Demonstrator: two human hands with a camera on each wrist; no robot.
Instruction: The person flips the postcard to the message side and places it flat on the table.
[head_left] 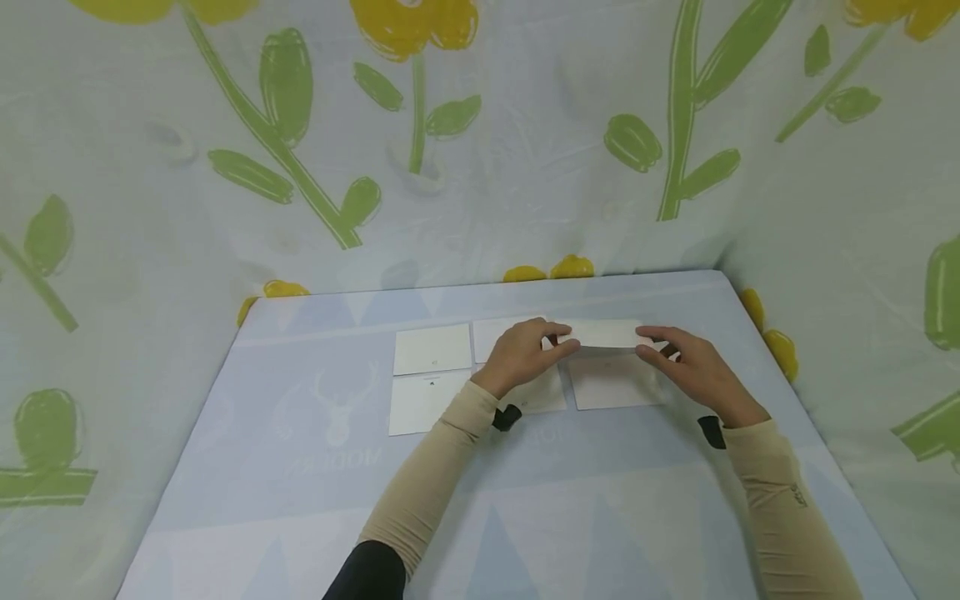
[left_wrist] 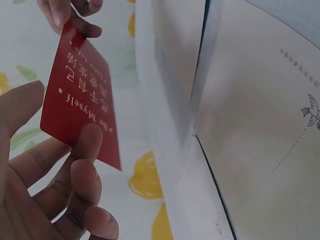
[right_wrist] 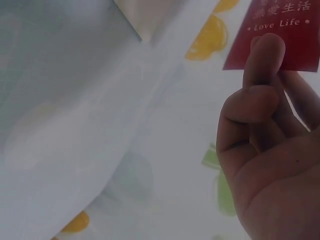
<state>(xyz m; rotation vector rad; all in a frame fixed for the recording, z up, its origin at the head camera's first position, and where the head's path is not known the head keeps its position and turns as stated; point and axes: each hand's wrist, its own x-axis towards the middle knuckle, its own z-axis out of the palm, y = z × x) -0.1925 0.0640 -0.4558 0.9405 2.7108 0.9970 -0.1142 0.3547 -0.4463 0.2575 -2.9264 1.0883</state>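
A postcard-sized card (head_left: 606, 333) is held up above the table between both hands. Its upper face looks white in the head view, while its underside is red with pale lettering in the left wrist view. My left hand (head_left: 525, 354) pinches the card's left end between thumb and fingers. At the opposite end, my right hand (head_left: 693, 367) pinches it the same way. Below lie several white cards in two rows, among them one at the back left (head_left: 432, 350) and one at the front right (head_left: 617, 385). My left hand and forearm partly cover the middle ones.
The table (head_left: 330, 492) has a pale blue printed cloth with a deer-head motif. Flower-print curtain (head_left: 495, 208) surrounds its back and sides. In the left wrist view, a nearby card (left_wrist: 260, 105) bears a small bird drawing and a dotted line.
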